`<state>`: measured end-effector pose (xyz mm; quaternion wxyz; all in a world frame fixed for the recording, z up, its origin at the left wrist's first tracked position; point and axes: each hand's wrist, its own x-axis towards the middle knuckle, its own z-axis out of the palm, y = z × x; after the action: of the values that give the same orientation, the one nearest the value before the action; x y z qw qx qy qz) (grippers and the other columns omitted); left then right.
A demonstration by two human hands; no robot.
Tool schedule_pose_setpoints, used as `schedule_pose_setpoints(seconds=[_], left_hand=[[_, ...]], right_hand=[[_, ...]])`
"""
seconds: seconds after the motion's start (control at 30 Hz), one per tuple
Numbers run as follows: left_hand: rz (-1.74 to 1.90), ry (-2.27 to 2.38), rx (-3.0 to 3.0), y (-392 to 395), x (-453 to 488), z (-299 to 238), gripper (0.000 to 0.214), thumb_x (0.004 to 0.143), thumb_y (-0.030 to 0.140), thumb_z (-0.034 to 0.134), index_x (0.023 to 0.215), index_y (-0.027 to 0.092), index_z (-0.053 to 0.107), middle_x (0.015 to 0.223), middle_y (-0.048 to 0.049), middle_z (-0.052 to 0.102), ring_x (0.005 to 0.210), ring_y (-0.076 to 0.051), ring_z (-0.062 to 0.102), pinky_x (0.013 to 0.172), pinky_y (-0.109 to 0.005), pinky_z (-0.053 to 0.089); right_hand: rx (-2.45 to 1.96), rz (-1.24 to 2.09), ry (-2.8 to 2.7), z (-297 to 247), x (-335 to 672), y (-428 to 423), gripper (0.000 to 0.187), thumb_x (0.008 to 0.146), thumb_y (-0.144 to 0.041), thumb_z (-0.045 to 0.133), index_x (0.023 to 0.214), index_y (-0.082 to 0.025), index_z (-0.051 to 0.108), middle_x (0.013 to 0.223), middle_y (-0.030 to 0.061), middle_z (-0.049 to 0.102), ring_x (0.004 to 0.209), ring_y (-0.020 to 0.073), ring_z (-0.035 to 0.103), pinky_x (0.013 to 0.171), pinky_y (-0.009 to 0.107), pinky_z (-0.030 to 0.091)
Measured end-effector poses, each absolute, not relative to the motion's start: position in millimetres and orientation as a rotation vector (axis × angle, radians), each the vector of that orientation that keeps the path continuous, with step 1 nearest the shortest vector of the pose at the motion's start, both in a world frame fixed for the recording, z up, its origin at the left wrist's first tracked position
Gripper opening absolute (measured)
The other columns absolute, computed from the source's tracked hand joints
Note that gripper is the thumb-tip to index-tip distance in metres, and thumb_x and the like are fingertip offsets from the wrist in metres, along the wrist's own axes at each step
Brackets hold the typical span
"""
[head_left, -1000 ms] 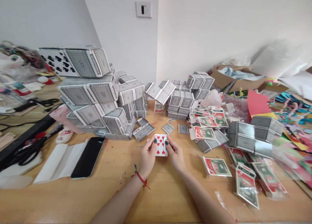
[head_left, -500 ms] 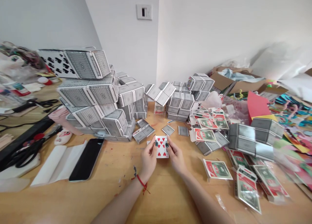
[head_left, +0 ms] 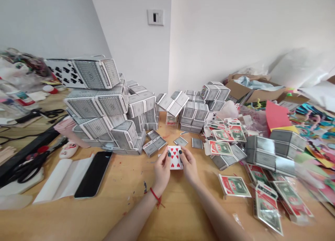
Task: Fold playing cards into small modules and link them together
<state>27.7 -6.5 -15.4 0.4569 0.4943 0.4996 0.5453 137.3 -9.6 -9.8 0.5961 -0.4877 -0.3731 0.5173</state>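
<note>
A playing card (head_left: 175,159), the seven of hearts, faces up between my two hands over the front middle of the table; whether more cards lie under it I cannot tell. My left hand (head_left: 162,167) grips its left edge, thumb on the face. On the right edge my right hand (head_left: 189,164) pinches it, thumb near the top corner. Just beyond lie a grey-backed card (head_left: 180,141) and another grey-backed card (head_left: 197,143). A small folded card piece (head_left: 155,145) rests left of them.
A tall stack of card-built blocks (head_left: 112,104) rises at left, a lower block stack (head_left: 195,111) behind. Card boxes (head_left: 235,185) lie scattered at right. A phone (head_left: 93,174), a paper roll (head_left: 53,178) and black scissors (head_left: 34,160) occupy the left side.
Both hands and the card have shifted very slightly right in the view. My right thumb sits higher, nearer the card's top corner, and more of its right edge shows.
</note>
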Motion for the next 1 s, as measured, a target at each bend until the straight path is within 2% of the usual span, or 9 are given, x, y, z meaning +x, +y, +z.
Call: schedule_pose_setpoints(seconds=[0.17, 0.37, 0.6, 0.77, 0.87, 1.0], left_hand=[[1.387, 1.264, 1.202, 10, 33, -7, 0.039, 0.076, 0.021, 0.046, 0.114, 0.018, 0.052, 0.12, -0.008, 0.052, 0.106, -0.02, 0.05, 0.089, -0.03, 0.042], [1.398, 1.298, 1.211, 16, 33, -9, 0.038, 0.076, 0.02, 0.044, 0.114, 0.017, 0.052, 0.12, -0.0075, 0.052, 0.107, -0.019, 0.05, 0.089, -0.03, 0.041], [1.392, 1.213, 1.153, 13, 30, -21, 0.038, 0.074, 0.018, 0.046, 0.111, 0.018, 0.053, 0.118, -0.008, 0.053, 0.108, -0.019, 0.049, 0.089, -0.031, 0.042], [1.381, 1.16, 0.981, 8, 29, -15, 0.036, 0.073, 0.024, 0.05, 0.108, 0.015, 0.051, 0.101, -0.0105, 0.062, 0.086, -0.019, 0.06, 0.067, -0.028, 0.051], [1.393, 1.153, 0.957, 5, 28, -10, 0.031, 0.072, 0.024, 0.051, 0.102, 0.015, 0.052, 0.093, -0.0093, 0.064, 0.079, -0.018, 0.062, 0.061, -0.026, 0.05], [1.415, 1.146, 0.941, 2, 29, -5, 0.027, 0.07, 0.022, 0.052, 0.096, 0.015, 0.052, 0.088, -0.0081, 0.064, 0.076, -0.017, 0.062, 0.061, -0.025, 0.049]], right_hand=[[-1.175, 1.101, -0.941, -7, 136, 7, 0.046, 0.074, -0.036, 0.051, 0.116, -0.018, 0.051, 0.114, 0.0077, 0.055, 0.094, 0.0223, 0.055, 0.076, 0.033, 0.046], [-1.164, 1.057, -0.995, -16, 135, 14, 0.048, 0.075, -0.036, 0.049, 0.119, -0.017, 0.049, 0.117, 0.0077, 0.054, 0.102, 0.0228, 0.051, 0.082, 0.035, 0.043], [-1.146, 1.143, -0.99, -21, 136, 9, 0.048, 0.073, -0.036, 0.052, 0.118, -0.019, 0.049, 0.103, 0.0068, 0.061, 0.084, 0.0208, 0.056, 0.066, 0.03, 0.047], [-1.058, 1.285, -0.933, -17, 134, 1, 0.044, 0.073, -0.036, 0.054, 0.114, -0.022, 0.047, 0.075, 0.0026, 0.062, 0.058, 0.0149, 0.054, 0.052, 0.025, 0.044], [-1.033, 1.311, -0.85, -12, 132, -4, 0.037, 0.072, -0.034, 0.055, 0.106, -0.021, 0.048, 0.067, -0.0014, 0.058, 0.055, 0.0125, 0.051, 0.052, 0.023, 0.042], [-1.062, 1.301, -0.811, -6, 128, -7, 0.029, 0.072, -0.035, 0.054, 0.096, -0.019, 0.051, 0.069, -0.0011, 0.057, 0.057, 0.0124, 0.051, 0.054, 0.023, 0.043]])
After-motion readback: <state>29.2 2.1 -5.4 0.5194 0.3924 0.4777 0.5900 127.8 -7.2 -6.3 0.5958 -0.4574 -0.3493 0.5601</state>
